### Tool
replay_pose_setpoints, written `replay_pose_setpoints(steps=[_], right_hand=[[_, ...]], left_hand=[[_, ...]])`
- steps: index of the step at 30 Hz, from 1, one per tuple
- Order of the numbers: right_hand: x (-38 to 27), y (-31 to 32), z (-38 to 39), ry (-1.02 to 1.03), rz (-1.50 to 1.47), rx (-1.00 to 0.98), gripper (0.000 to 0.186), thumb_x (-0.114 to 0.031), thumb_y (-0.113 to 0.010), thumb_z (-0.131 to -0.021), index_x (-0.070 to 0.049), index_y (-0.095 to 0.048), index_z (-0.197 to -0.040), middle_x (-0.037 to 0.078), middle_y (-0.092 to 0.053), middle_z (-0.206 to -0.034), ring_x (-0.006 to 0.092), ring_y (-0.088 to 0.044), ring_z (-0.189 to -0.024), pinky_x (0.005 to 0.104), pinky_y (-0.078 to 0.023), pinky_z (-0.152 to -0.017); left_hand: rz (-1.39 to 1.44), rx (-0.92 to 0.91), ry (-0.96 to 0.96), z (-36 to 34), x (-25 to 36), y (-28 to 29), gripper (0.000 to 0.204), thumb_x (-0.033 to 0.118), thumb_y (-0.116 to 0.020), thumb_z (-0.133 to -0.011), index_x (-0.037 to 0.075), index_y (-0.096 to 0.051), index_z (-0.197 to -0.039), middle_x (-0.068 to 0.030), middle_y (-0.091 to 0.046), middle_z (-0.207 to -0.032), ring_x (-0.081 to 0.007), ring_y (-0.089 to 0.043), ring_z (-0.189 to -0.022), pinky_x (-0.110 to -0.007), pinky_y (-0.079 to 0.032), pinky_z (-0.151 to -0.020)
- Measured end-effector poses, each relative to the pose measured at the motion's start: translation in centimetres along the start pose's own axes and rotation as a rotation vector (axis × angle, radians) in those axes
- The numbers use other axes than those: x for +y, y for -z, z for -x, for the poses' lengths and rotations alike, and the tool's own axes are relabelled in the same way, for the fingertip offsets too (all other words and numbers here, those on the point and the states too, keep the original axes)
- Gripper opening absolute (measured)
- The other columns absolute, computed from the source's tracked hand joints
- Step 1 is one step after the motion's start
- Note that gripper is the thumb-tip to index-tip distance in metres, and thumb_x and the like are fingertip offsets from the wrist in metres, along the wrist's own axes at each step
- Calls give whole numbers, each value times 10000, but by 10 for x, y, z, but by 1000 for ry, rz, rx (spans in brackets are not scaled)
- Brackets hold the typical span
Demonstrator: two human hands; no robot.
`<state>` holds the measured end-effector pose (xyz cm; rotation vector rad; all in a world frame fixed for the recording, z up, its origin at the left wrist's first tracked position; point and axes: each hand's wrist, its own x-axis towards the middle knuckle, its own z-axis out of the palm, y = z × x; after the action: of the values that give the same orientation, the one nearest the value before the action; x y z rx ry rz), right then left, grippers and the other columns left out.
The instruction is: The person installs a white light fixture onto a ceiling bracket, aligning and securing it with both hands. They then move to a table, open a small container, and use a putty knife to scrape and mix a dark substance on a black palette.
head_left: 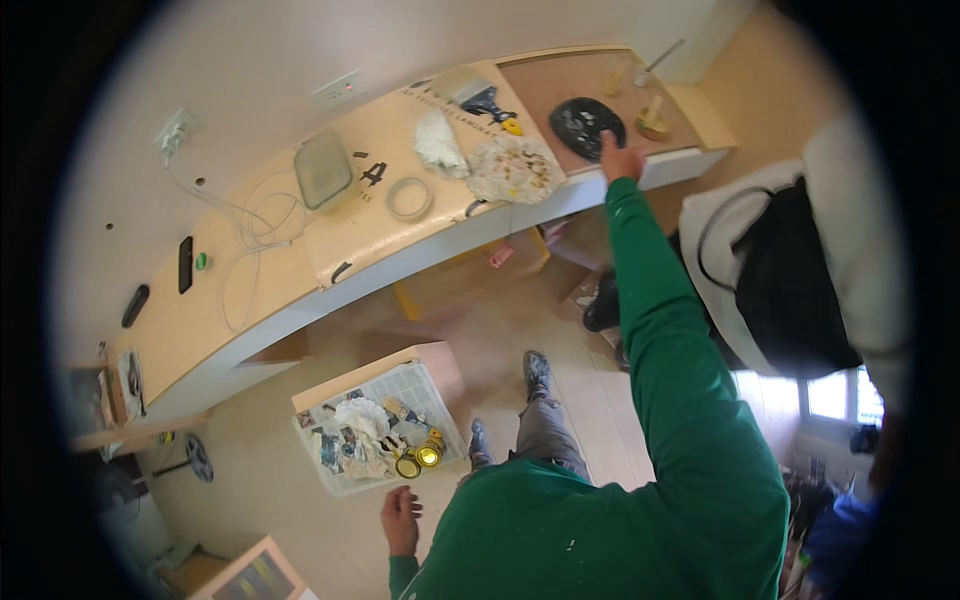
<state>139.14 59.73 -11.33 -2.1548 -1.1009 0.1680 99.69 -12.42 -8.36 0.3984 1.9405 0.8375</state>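
At the far right of the long desk, my right hand (622,160) grips the near edge of a black rounded thing (580,122) with white specks, perhaps a cap or shallow bowl. A finger lies on top of it; the others are partly hidden. Beside it stands a small round container (653,124) with something upright in it. My left hand (402,510) hangs low by my side, loosely open and holding nothing. Nearest to it is a newspaper-covered box (338,480) bearing open yellow-rimmed cans (418,458), a crumpled white cloth (362,416) and brushes.
Along the desk (240,325) lie a tape roll (409,199), a plastic tub (323,170), a crumpled white cloth (437,143), a stained rag (515,170), a broad scraper (470,92) and a white cable (262,240). A black bag (800,280) rests on a pale cover at right.
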Motion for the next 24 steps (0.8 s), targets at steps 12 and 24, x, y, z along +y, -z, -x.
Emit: replay_pose_setpoints(steps=[12,24], right_hand=[[21,-1,-18,56,-863,-457,484,-363,-763,-907,-18,-677,-1236,133,-668,-1188,249,-625,-1041,368,-521,-915],[0,209,417,-157,-986,-1605,429,-209,-676,-1003,-26,-549,-1369,83,-647,-1285,187,-647,-1125,373,-531,-992]], left_hand=[[-247,168,-44,49,55,-91,316,239,-628,-1020,-19,-665,-1198,-136,-743,-977,-204,-716,-857,-333,-568,-776],[832,-29,-392,21,113,-65,552,251,-613,-1047,20,-405,-1503,-83,-609,-1333,-150,-557,-1246,-334,-480,-1044]])
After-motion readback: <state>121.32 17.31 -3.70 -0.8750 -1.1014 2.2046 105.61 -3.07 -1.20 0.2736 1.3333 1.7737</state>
